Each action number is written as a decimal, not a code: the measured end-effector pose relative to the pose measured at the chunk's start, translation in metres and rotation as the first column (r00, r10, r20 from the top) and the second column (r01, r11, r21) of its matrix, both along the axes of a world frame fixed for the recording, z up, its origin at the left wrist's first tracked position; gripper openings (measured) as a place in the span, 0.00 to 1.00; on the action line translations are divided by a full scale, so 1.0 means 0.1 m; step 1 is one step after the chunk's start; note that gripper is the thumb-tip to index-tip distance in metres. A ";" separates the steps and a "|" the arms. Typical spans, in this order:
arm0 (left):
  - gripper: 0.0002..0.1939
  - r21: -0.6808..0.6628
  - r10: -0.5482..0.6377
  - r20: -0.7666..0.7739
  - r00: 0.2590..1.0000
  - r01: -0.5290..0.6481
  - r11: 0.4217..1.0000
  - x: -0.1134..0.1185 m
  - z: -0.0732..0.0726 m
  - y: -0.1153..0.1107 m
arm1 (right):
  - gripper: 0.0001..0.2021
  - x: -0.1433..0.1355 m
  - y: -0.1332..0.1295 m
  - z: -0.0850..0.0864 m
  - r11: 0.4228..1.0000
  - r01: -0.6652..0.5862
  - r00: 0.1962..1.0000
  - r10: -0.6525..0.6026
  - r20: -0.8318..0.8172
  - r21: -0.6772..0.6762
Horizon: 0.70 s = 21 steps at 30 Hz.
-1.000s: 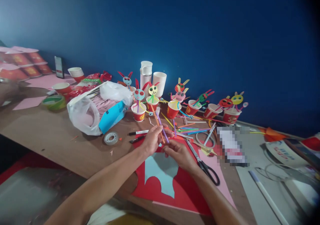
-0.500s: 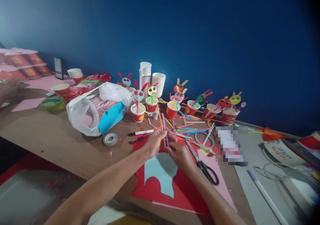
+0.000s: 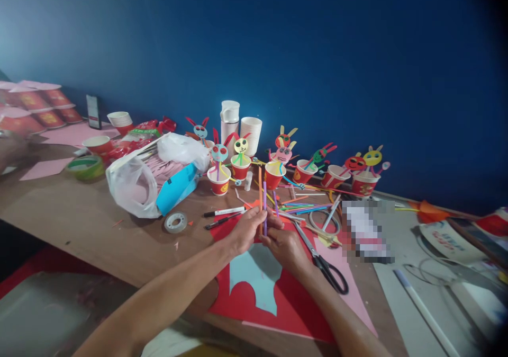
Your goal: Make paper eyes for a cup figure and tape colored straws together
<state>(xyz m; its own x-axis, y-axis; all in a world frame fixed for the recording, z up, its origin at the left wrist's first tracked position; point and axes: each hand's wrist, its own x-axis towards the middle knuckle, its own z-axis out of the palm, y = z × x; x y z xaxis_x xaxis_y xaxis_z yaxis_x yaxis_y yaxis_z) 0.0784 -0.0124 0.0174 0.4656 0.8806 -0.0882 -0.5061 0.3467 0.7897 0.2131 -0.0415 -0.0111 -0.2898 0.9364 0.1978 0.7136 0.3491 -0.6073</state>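
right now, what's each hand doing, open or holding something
Left hand: closed, holding an orange straw and a purple straw side by side.
Right hand: fingers curled at their lower ends; whether it grips them cannot be told.

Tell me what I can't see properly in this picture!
All in the head view:
- Right hand's palm: turned away, behind its back.
- Thing beside the scissors: covered by blurry squares.
- Phone writing: too small.
- Stacked red cups: blurry, cut off by the left edge.
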 end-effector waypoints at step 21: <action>0.09 0.245 0.232 0.073 0.970 -0.243 0.939 -0.49 0.26 0.32 | 0.11 0.48 0.14 0.27 0.971 0.178 0.978 -0.193 0.078 0.160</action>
